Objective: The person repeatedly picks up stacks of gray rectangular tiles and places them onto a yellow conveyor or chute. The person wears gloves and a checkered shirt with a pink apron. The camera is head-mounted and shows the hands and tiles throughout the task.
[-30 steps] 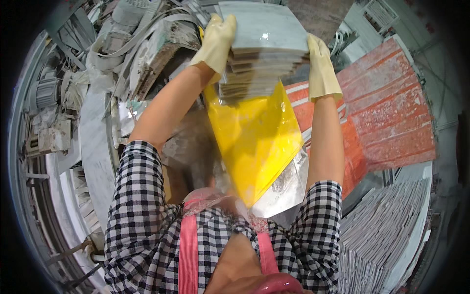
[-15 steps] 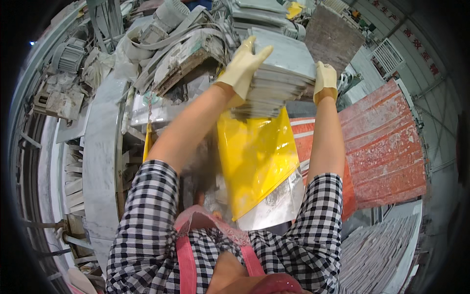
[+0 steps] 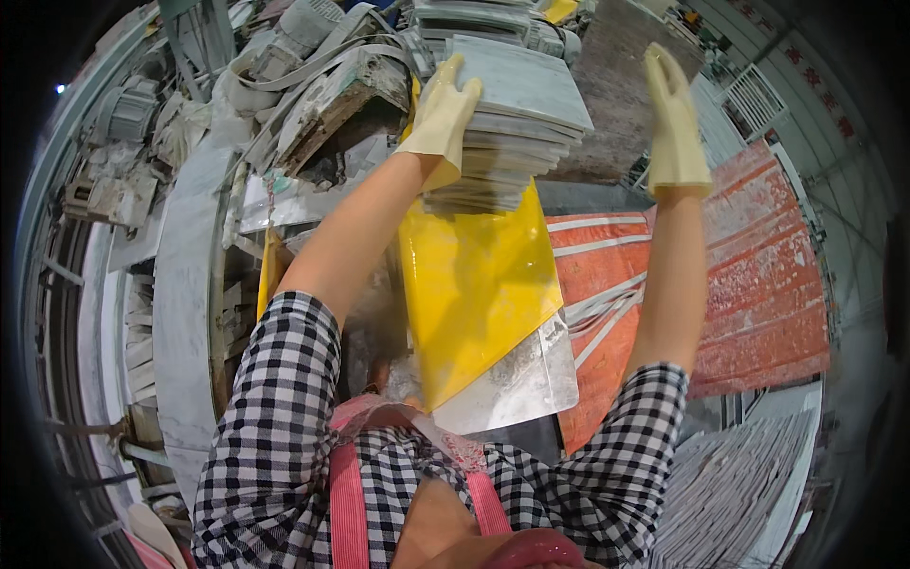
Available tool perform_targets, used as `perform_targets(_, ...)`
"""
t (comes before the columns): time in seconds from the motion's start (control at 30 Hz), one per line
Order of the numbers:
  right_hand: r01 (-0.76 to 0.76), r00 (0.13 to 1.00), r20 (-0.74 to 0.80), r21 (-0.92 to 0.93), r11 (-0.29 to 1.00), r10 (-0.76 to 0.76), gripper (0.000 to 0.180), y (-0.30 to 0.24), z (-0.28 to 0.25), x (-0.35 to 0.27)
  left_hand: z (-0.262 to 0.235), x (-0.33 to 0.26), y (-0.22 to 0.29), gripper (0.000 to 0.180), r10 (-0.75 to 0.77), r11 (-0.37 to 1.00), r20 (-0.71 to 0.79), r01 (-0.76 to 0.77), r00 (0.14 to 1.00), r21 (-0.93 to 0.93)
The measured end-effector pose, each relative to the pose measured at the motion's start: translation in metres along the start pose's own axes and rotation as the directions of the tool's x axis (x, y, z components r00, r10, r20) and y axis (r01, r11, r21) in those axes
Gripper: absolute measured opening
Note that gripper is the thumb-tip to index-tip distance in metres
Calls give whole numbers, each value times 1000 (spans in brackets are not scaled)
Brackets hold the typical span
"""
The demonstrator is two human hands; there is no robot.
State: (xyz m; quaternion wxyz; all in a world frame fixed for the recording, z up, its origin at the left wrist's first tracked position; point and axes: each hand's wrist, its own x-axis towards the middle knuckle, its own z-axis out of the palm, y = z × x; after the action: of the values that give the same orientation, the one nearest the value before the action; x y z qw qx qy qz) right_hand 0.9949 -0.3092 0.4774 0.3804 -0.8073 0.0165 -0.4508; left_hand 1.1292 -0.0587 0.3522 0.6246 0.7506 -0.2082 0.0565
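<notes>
A tall stack of thin grey-white stone tiles stands in front of me near the top of the view, its edges slightly uneven. My left hand, in a pale rubber glove, lies against the stack's left side with fingers stretched and thumb apart. To the right of the tiles, my right hand, gloved alike, is raised in the air. Its fingers are extended and it touches no tile. Below the stack, on my side, hangs a glossy yellow sheet over a silvery metal plate.
More stacked tiles rise behind. A brown board leans at the back right. Red-orange sheeting covers the right side, with many thin slabs on edge below it. Dusty machinery and a long stone slab occupy the left.
My right hand has let go of the stack's right edge and moved right, opening its fingers. My left hand stays at the left side. The view has shifted slightly.
</notes>
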Motion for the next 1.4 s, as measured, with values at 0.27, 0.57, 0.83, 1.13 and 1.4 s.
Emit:
perform_targets(0.27, 77, 992, -106, 130, 988, -63, 28, -42, 42, -101, -76, -40, -28, 47, 301, 915, -227, -347, 926, -206)
perform_targets(0.57, -302, 867, 457, 171, 938, 196, 41, -91, 104, -321, -372, -445, -183, 30, -104, 637, -583, 504, 806, 584)
perform_targets(0.83, -642, 601, 619, -2, 767, 505, 50, -130, 107, -390, -523, -664, -148, 78, -204, 135, -906, 927, 371, 350)
perform_targets(1.13, -692, 479, 753, 8, 722, 451, 42, -145, 187, -389, -611, -687, -127, 63, -726, 242, -596, 939, 342, 244)
perform_targets(1.4, -783, 340, 805, -44, 620, 487, 39, -124, 209, -400, -575, -760, -98, 71, -677, 353, -709, 932, 194, -82)
